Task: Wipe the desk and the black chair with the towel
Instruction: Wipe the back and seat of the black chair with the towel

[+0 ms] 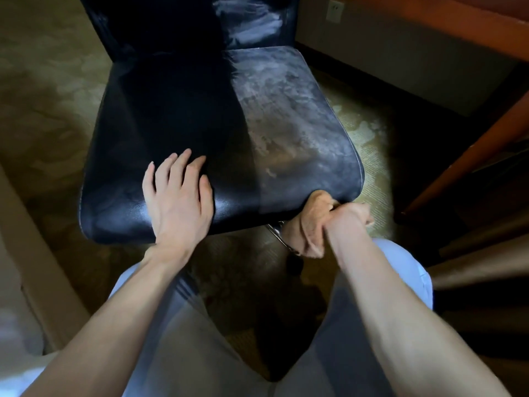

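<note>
Pale trousers [177, 353] are seen nearest, with both bare forearms stretched forward; the left hand [179, 202] is laid flat on the near left part of the black chair [229, 124] seat, its grip apart and fingers spread; the right hand [347, 222] is clamped round a bunched tan towel [310, 222], which is pressed against the seat's near right corner; pale smears are seen across the seat's right half; the orange-brown bench [458, 27] is seen beyond, far right.
</note>
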